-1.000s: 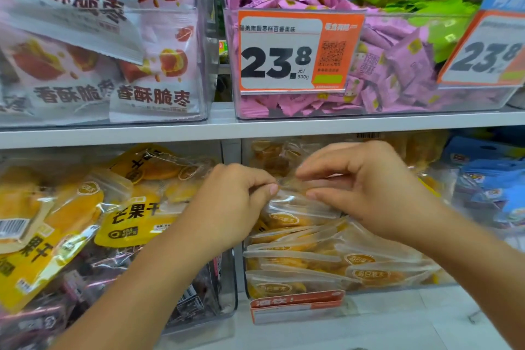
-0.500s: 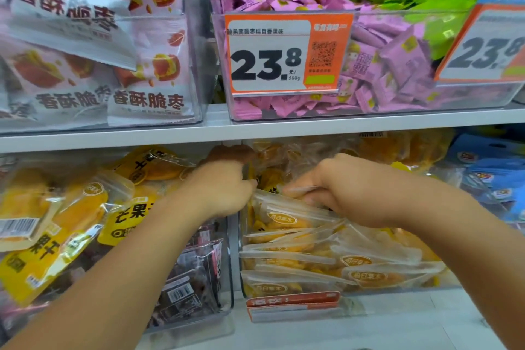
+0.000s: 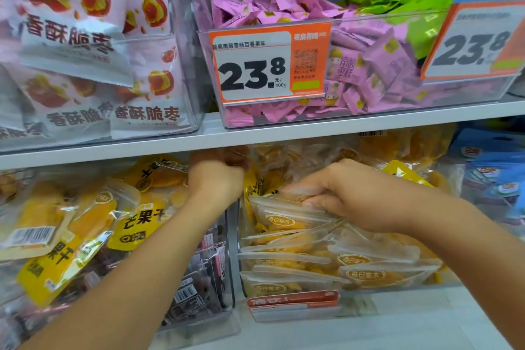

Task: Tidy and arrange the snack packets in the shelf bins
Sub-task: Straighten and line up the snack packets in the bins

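— Shelves first, from the left: what's up top?

— Pink-and-white jujube bags [image 3: 85, 45] in a clear bin, then a bin of small pink sweets [image 3: 287, 8] with an orange price tag [image 3: 270, 64] reading 23.8, green packets [image 3: 412, 6] just beside them.

— And the lower shelf?

— Yellow dried-mango bags [image 3: 85, 224] on the far left, dark packets beneath them. The left hand [image 3: 217, 179] reaches up under the shelf edge [image 3: 113, 148], fingers curled in, at the gap between the two lower bins; whether it grips anything, I cannot tell.

— The other hand?

— The right hand [image 3: 349, 193] is inside the middle bin [image 3: 235, 236], fingers and thumb pinching the top edge of a clear snack packet [image 3: 284, 216] of yellow fruit. That packet stands at the back of a row of the same packets, leaning forward. Blue packets [image 3: 494, 167] sit far right.
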`<control>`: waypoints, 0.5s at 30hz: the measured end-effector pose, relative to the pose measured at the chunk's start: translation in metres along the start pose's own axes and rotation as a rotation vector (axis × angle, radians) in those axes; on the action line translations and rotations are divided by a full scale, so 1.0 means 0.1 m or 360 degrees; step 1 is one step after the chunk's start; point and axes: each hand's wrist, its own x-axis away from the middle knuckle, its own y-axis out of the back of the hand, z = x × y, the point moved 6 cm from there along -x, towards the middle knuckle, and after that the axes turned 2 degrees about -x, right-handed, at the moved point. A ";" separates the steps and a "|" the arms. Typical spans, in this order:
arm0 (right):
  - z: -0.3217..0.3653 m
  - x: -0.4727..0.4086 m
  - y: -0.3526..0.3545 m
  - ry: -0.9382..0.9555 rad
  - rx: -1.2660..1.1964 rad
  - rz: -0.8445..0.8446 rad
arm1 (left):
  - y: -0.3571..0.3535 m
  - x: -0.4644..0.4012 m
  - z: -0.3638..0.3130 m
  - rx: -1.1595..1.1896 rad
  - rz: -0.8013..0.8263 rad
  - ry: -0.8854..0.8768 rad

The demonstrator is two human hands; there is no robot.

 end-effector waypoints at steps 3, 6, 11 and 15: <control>-0.05 0.04 0.06 -0.0043 -0.0203 -0.0101 | 0.12 0.26 0.12 0.0876 -0.0117 0.0166; -0.07 0.10 0.11 -0.0090 -0.0607 -0.0036 | 0.21 0.46 0.21 0.1198 0.0009 0.0172; -0.07 -0.05 0.05 -0.0218 -0.0929 -0.0124 | 0.24 0.62 -0.01 0.0726 0.0407 -0.0324; 0.07 -0.19 -0.11 -0.0155 -0.0813 0.0085 | 0.16 0.54 -0.10 0.0349 0.0458 -0.0422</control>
